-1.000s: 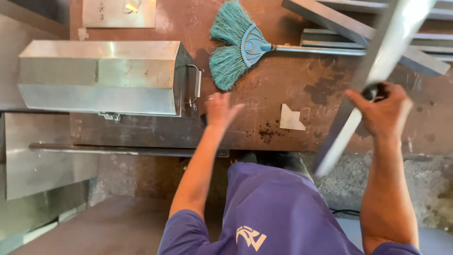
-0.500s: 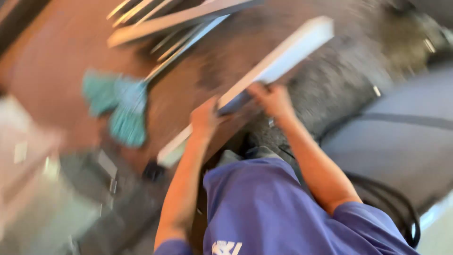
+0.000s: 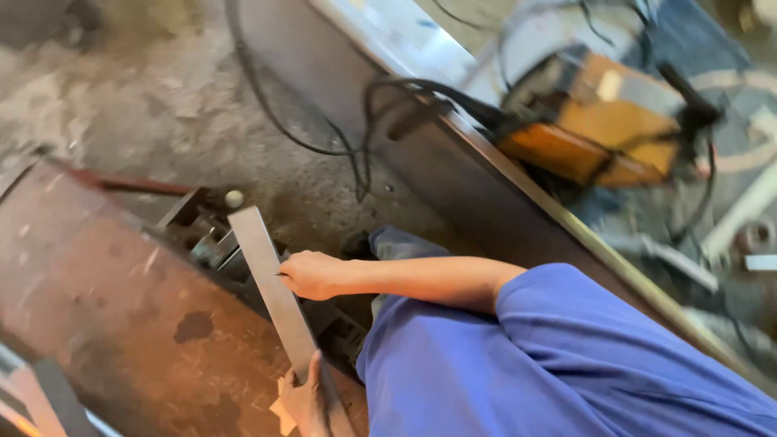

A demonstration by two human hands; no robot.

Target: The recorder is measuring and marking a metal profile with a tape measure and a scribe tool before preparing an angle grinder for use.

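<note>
A long flat grey metal bar lies slanted across the edge of a rusty brown table. My right hand grips the bar's edge about halfway along, with the arm reaching out of a blue sleeve. At the bottom edge of the view, my left hand holds the near part of the same bar, fingers wrapped on it. The bar's far end sits by a small round knob and some dark metal frame parts.
Black cables trail over the concrete floor. An orange welding machine stands at the upper right behind a long slanted metal beam. A pale scrap lies on the table by my left hand.
The view has swung to the side, away from the steel box and teal broom. The bar, raised in my right hand before, now lies low at the table's edge with both hands on it.
</note>
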